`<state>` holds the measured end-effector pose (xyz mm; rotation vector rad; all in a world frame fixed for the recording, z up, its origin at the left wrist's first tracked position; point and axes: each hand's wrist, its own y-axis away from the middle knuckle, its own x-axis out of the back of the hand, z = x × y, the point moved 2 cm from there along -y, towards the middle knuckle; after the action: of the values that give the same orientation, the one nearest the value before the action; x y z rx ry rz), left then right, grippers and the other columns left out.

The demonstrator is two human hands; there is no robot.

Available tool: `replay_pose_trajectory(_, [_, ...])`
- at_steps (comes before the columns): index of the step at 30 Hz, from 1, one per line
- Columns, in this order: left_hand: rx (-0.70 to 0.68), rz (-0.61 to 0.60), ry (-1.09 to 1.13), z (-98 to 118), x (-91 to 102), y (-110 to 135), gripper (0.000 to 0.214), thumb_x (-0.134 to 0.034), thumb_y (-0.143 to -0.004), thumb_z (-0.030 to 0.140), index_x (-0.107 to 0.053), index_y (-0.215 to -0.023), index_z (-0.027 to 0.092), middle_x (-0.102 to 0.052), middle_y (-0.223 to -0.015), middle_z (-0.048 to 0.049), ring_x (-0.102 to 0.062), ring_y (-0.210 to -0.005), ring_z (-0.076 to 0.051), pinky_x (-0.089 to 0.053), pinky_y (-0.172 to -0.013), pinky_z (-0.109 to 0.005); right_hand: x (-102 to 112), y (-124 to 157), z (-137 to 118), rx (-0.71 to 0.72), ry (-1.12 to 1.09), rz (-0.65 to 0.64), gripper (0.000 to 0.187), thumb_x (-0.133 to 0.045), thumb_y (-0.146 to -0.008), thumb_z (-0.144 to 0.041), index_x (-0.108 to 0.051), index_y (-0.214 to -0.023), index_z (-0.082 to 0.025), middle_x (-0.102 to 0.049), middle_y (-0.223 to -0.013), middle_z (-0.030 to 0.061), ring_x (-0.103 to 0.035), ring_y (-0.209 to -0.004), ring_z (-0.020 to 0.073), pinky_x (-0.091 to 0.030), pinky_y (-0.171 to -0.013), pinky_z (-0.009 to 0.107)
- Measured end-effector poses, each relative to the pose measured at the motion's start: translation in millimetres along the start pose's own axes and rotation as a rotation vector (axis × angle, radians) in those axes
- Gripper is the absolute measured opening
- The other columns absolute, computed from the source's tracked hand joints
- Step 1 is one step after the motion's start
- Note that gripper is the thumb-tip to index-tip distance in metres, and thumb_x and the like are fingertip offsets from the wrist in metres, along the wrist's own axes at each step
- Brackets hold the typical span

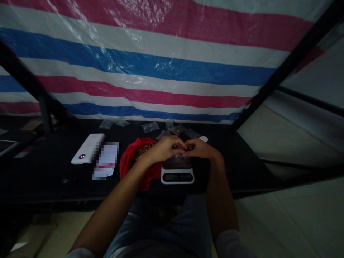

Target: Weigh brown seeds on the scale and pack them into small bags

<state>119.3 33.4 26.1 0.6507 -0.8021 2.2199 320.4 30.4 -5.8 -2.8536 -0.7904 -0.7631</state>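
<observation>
A: State the position of both hands.
B: Left hand (167,147) and right hand (201,148) meet above the digital scale (177,178), fingers close together; any item between them is too dark to identify.
A: Specify adjacent items.
B: Red bag (125,163), open, containing small brown pieces (142,151): beside the scale, left. Clear packets (150,127): beyond the hands, near the striped sheet (161,71). White device (90,147): farther left, on the black table (223,182).

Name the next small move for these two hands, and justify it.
Perhaps ease the left hand and right hand down toward the scale: they come together over its far end, though what they may hold is too dim to identify.
</observation>
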Motion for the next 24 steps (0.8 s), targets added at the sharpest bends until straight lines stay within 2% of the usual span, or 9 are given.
replay_pose_trajectory(4, [-0.024, -0.002, 0.014, -0.5, -2.3, 2.1, 0.013, -0.072, -0.086, 0.011, -0.075, -0.097, 0.015, -0.075, -0.097, -0.0059, -0.069, -0.092, -0.016, -0.051, -0.085, -0.027, -1.1, 2.9, -1.6, -0.025, 0.019, -0.026, 0.017, -0.081, -0.072, -0.032, -0.077, -0.082, -0.019, -0.071, -0.069, -0.0021, -0.061, -0.061, 0.0141, -0.044, -0.056, 0.023])
replay_pose_trajectory(8, [0.004, 0.002, 0.018, -1.0, -2.9, 3.4, 0.014, -0.073, -0.084, 0.01, -0.075, -0.097, 0.015, -0.076, -0.097, -0.0061, -0.069, -0.093, -0.016, -0.051, -0.086, -0.027, -2.0, 0.9, -2.9, -0.026, 0.014, -0.022, 0.013, -0.08, -0.07, -0.029, -0.079, -0.08, -0.02, -0.075, -0.074, -0.0005, -0.065, -0.066, 0.0163, -0.047, -0.059, 0.025])
replay_pose_trajectory(13, [0.028, 0.055, 0.049, 2.4, -0.9, 5.6, 0.013, -0.063, -0.093, 0.015, -0.075, -0.098, 0.015, -0.077, -0.099, -0.0064, -0.07, -0.094, -0.016, -0.051, -0.087, -0.027, -1.6, -0.2, -4.1, -0.017, 0.007, -0.016, 0.012, -0.075, -0.074, -0.029, -0.079, -0.079, -0.019, -0.073, -0.071, 0.0007, -0.062, -0.062, 0.0155, -0.045, -0.058, 0.026])
replay_pose_trajectory(17, [0.069, 0.152, 0.04, 5.9, 12.3, 13.5, 0.018, -0.058, -0.096, 0.023, -0.074, -0.101, 0.016, -0.077, -0.102, -0.0063, -0.07, -0.094, -0.017, -0.052, -0.086, -0.028, 4.1, 2.0, -7.2, 0.031, 0.058, 0.091, 0.019, -0.077, -0.076, -0.034, -0.079, -0.086, -0.018, -0.07, -0.072, 0.0015, -0.058, -0.064, 0.0145, -0.042, -0.059, 0.026])
replay_pose_trajectory(19, [0.128, 0.156, -0.006, 3.4, 22.6, 22.9, 0.022, -0.054, -0.097, 0.025, -0.073, -0.105, 0.017, -0.076, -0.105, -0.0063, -0.07, -0.097, -0.018, -0.052, -0.087, -0.029, 5.9, 2.5, -9.8, 0.076, 0.067, 0.154, 0.022, -0.077, -0.077, -0.035, -0.079, -0.091, -0.018, -0.07, -0.076, 0.0023, -0.059, -0.068, 0.0152, -0.043, -0.062, 0.027])
replay_pose_trajectory(21, [0.24, 0.058, -0.108, -3.5, 31.2, 36.2, 0.023, -0.052, -0.095, 0.022, -0.073, -0.105, 0.019, -0.076, -0.106, -0.0059, -0.07, -0.097, -0.019, -0.052, -0.088, -0.029, 4.5, 1.4, -12.2, 0.128, 0.061, 0.163, 0.022, -0.077, -0.079, -0.035, -0.08, -0.094, -0.019, -0.071, -0.083, 0.004, -0.061, -0.073, 0.0164, -0.045, -0.065, 0.028])
replay_pose_trajectory(24, [0.469, -0.193, -0.265, -17.0, 35.9, 59.9, 0.024, -0.058, -0.085, 0.014, -0.074, -0.102, 0.02, -0.077, -0.102, -0.0058, -0.071, -0.091, -0.021, -0.053, -0.081, -0.029, -1.6, -2.2, -13.4, 0.164, 0.047, 0.093, 0.023, -0.076, -0.081, -0.036, -0.081, -0.096, -0.02, -0.073, -0.092, 0.0067, -0.065, -0.08, 0.0188, -0.048, -0.069, 0.03])
